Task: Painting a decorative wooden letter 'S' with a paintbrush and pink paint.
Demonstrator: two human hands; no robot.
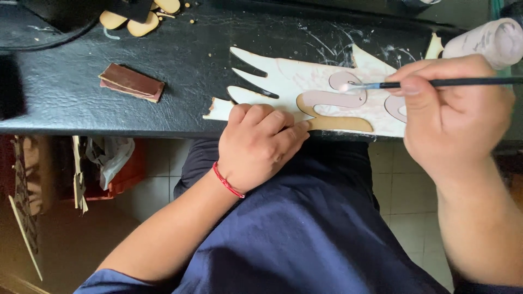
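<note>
Centrally: flat, pale, white-painted wooden cutout with long pointed finger-like prongs and curved mauve shapes (321, 90), lying on black leather-textured surface (163, 71), near edge of cutout flush with or slightly over front edge of surface. Judged thin, light, stiff; prongs and narrow slots likely brittle, so better held by the broad solid middle than by the tips. Small piece at the left end looks chipped or unpainted.

Right hand (452, 114) curled, grip pressed together around thin black-handled paintbrush (436, 83), pinched between thumb and fingers; bristle tip touching upper mauve curve. Left hand (256, 144) with red cord at the wrist, fingers folded, knuckles resting on near edge of cutout, pinning it against the surface; nothing lifted, grip closed on itself as far as visible.

Just beside the right hand, at the far right: whitish paint-smeared cylindrical container (490, 41), lying tilted. Well apart to the left: small brown folded sandpaper-like pad (131, 81). At the far edge: several small rounded tan wooden offcuts (136, 22), with crumbs scattered near.

Open black surface between pad and cutout; front edge drops straight to lap in dark blue cloth and tiled floor, so little margin on near side.
</note>
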